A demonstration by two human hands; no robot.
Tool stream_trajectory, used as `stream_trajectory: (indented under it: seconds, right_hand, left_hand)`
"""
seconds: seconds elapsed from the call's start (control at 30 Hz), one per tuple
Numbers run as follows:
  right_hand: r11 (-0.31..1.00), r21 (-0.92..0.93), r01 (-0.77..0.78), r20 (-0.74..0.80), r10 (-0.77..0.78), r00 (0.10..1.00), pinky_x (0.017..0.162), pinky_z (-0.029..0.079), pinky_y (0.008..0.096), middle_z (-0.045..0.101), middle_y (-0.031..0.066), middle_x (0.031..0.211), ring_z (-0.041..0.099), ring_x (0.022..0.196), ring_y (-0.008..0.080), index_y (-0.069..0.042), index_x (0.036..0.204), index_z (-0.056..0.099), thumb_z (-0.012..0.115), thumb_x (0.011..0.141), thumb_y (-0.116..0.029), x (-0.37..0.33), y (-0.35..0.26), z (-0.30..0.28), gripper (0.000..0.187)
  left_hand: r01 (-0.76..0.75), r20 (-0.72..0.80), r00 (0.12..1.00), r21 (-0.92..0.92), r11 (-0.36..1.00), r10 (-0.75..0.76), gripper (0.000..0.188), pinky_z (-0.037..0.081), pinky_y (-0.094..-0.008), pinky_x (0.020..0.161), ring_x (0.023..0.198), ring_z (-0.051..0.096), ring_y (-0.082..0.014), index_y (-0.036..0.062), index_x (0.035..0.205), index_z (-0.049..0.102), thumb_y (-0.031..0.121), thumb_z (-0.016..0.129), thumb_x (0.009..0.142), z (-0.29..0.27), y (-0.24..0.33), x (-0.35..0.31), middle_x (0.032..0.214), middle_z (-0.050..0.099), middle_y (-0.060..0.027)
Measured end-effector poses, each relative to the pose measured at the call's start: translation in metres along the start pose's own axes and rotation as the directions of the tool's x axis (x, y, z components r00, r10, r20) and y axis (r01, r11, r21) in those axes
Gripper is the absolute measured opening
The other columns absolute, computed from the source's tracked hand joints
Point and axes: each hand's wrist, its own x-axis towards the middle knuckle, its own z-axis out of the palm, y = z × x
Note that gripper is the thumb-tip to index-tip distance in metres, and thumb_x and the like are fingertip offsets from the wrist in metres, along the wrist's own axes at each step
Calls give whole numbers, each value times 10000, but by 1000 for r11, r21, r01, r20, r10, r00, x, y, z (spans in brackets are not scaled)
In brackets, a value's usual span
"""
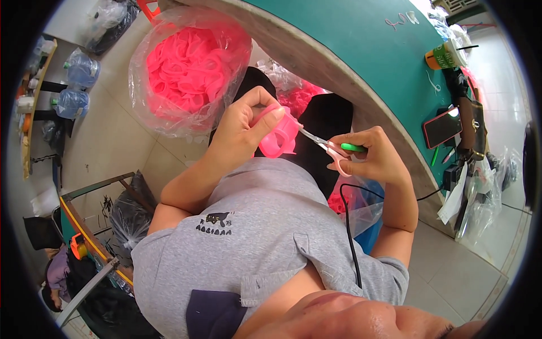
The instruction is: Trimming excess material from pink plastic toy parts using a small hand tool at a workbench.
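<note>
My left hand (244, 125) pinches a soft pink ring-shaped piece (273, 148) between thumb and fingers, holding it up in front of my lap. The piece has a round opening and a thin rim with small points at its edge. In my right hand (379, 153) is a pair of scissors (335, 157) with pale pink handles, my fingers in the loops. Its metal blades point left and their tips meet the right edge of the pink piece. A bright green stick-like handle (353, 147) also pokes out between my right fingers; the rest of it is hidden.
A clear plastic bag (139, 85) full of similar pink pieces (183, 68) stands at the far left. The green-topped table (361, 39) runs along the right, holding a phone (442, 127), a drink cup (442, 56) and a brown bag (473, 127). A black cable (348, 226) hangs beside my right arm.
</note>
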Motion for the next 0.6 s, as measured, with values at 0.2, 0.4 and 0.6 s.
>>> stream_trajectory:
  seconds: [0.2,0.4,0.6]
  right_hand:
    - [854,497,-155,210,54,976,502,425,165,624,28,637,549,533,49,85,956,673,740,672,-87,4,15,-3,339]
    - [636,724,-267,388,-55,920,456,443,207,574,48,566,551,455,94,120,890,644,749,733,-169,3,44,15,344]
    - [691,689,-218,415,-130,900,450,435,205,585,55,588,553,470,89,115,925,647,759,745,-247,-1,48,23,420]
  left_hand:
    - [7,14,1000,121,993,-9,128,409,-187,643,716,492,-13,19,891,514,130,563,934,2,-3,-1,823,579,8]
    - [52,79,996,6,999,-52,119,426,-195,669,737,530,-22,18,929,499,128,540,946,2,-1,-1,847,598,-17]
    - [198,214,960,-75,977,-178,104,250,-163,471,552,382,23,82,912,491,167,533,956,-2,2,2,693,519,58]
